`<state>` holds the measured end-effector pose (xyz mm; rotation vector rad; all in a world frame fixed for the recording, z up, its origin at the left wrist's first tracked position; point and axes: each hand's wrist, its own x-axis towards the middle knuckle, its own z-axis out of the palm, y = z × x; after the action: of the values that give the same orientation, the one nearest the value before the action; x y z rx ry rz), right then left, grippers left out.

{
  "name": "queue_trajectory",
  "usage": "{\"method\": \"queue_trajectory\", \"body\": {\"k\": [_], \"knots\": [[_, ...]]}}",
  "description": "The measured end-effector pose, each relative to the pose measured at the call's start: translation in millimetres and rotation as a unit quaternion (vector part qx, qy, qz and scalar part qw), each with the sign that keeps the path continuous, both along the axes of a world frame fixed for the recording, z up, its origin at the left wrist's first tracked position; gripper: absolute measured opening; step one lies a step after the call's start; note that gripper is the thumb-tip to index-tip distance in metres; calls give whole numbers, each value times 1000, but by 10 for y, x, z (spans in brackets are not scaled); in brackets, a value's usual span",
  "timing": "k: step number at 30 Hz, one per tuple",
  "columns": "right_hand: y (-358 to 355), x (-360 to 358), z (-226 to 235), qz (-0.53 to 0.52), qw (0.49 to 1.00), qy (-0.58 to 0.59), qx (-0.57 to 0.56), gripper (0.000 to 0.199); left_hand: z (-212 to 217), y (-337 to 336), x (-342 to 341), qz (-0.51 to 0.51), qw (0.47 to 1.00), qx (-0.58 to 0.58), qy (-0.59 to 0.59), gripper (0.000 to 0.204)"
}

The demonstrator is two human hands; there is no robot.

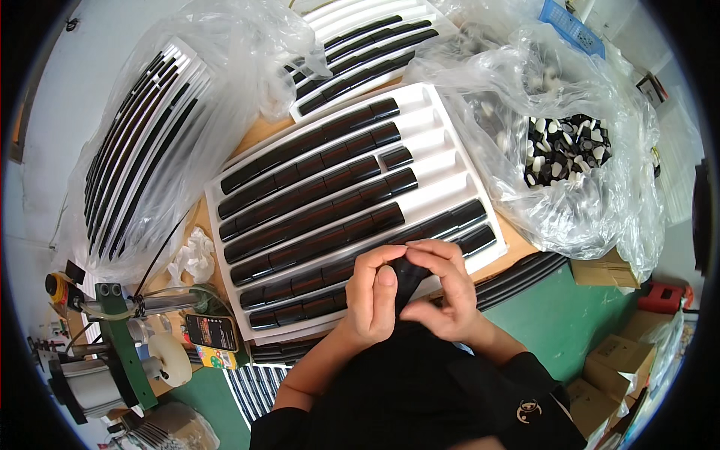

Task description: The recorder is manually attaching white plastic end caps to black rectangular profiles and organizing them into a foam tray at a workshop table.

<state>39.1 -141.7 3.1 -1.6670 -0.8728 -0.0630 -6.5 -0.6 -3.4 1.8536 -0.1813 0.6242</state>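
While both hands, left hand [373,295] and right hand [442,289], pinch one black cap [409,276] at 6 o'clock of the white tray [442,161], fitting seems underway; next needs seating it in a row.

Wooden tabletop [264,132]; green floor [559,319]; pale wall [52,112]; cardboard boxes [611,360] right.

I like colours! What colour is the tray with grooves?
The tray is white, seen clearly in the head view.

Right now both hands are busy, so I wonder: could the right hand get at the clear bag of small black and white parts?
Probably yes: the bag of parts gapes open on the right hand's side, nothing between, once it lets go of the black piece.
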Motion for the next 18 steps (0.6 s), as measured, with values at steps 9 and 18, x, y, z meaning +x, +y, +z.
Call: {"method": "queue_trajectory", "body": {"k": [9,18], "knots": [[18,32,-131,-68,990,-124,9,64,-22,-29,20,-69,973,-174,139,22],[-183,165,-323,-44,996,-50,-50,69,-98,-139,125,-49,969,-163,182,23]]}}
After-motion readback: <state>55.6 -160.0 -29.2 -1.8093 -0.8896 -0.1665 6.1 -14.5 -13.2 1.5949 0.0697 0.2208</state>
